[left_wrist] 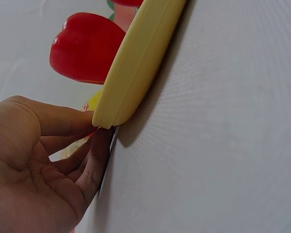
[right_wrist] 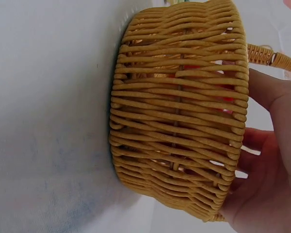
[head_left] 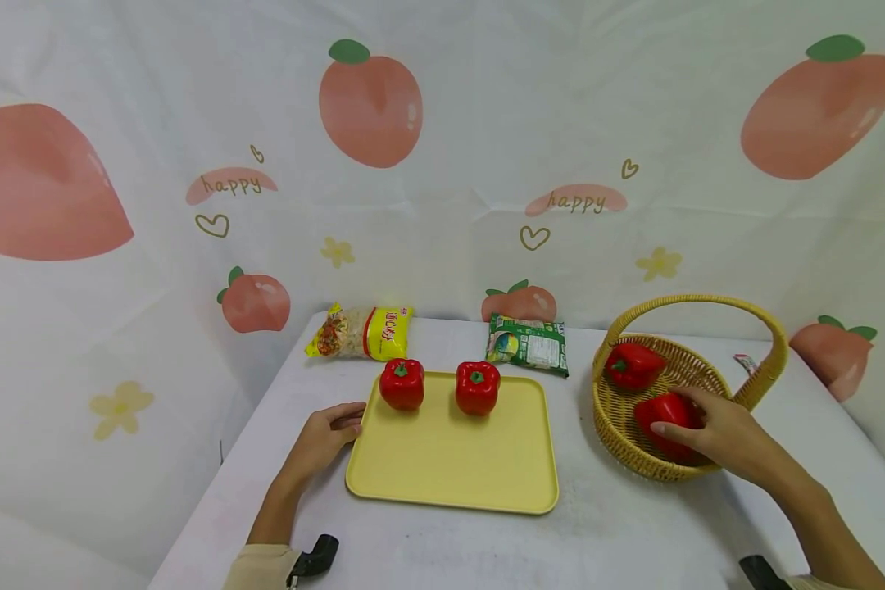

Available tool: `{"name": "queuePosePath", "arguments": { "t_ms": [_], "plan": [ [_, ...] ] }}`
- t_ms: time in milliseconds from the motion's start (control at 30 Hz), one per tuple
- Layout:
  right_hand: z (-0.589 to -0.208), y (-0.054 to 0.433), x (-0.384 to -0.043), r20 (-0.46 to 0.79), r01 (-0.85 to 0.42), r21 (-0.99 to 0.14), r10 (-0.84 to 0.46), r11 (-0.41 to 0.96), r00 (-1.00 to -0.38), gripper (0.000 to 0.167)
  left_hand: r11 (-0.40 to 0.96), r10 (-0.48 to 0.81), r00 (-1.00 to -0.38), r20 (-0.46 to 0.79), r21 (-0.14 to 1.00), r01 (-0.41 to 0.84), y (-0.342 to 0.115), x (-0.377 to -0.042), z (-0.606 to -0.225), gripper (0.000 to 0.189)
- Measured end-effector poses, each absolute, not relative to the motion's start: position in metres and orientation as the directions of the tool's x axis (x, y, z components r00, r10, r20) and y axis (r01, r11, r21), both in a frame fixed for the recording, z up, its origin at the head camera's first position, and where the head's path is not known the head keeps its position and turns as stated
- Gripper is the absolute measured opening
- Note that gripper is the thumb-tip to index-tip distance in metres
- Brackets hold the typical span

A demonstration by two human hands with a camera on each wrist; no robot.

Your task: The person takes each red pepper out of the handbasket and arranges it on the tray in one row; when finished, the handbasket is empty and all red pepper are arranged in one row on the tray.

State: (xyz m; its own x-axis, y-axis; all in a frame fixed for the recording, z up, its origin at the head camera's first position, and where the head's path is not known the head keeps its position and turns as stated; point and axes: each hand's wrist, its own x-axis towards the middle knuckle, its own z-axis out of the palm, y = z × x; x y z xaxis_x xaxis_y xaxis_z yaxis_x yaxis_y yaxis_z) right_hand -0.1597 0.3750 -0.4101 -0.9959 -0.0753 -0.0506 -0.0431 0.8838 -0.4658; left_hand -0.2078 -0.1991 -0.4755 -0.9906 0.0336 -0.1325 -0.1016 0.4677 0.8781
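A yellow tray (head_left: 453, 467) lies on the table with two red bell peppers standing near its far edge, one at left (head_left: 401, 385) and one nearer the middle (head_left: 477, 389). At the tray's left side, my left hand (head_left: 323, 442) pinches the rim between thumb and fingers, also seen in the left wrist view. To the right stands a wicker basket (head_left: 629, 456) with an arched handle. Inside it, my right hand (head_left: 730, 430) grips a red bell pepper (head_left: 660, 419) between thumb and fingers. Another red bell pepper (head_left: 636, 365) lies farther back in the basket. The basket's wall hides the right fingertips in the right wrist view.
Behind the tray lie a yellow food packet (head_left: 361, 333) and a green packet (head_left: 528, 344). A white curtain (head_left: 442, 229) with printed fruit hangs behind the table. The basket's handle (head_left: 696, 300) arches above the peppers, its right end close to the right hand.
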Motion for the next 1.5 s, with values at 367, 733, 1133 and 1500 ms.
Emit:
{"name": "queuePosePath", "arguments": {
  "t_ms": [367,733,1133,1500],
  "plan": [
    [-0.404,0.367,-0.148,0.059,-0.076,-0.571,-0.051,0.817,-0.997,0.080,0.459,0.041,-0.990,-0.132,0.883,-0.099,-0.200,-0.208,-0.475,0.042],
    [-0.390,0.352,-0.131,0.196,-0.140,-0.586,-0.028,0.798,-0.980,0.087,0.464,0.052,-0.991,-0.120,0.882,-0.082,-0.200,-0.207,-0.474,0.041],
    [-0.379,0.303,-0.121,0.336,-0.315,-0.558,-0.138,0.768,-0.932,0.086,0.445,0.050,-0.990,-0.129,0.891,-0.093,-0.200,-0.209,-0.477,0.042],
    [-0.403,0.245,-0.137,0.331,-0.443,-0.586,-0.298,0.679,-0.895,0.079,0.451,0.048,-0.991,-0.124,0.888,-0.089,-0.200,-0.208,-0.478,0.042]
  ]
}}
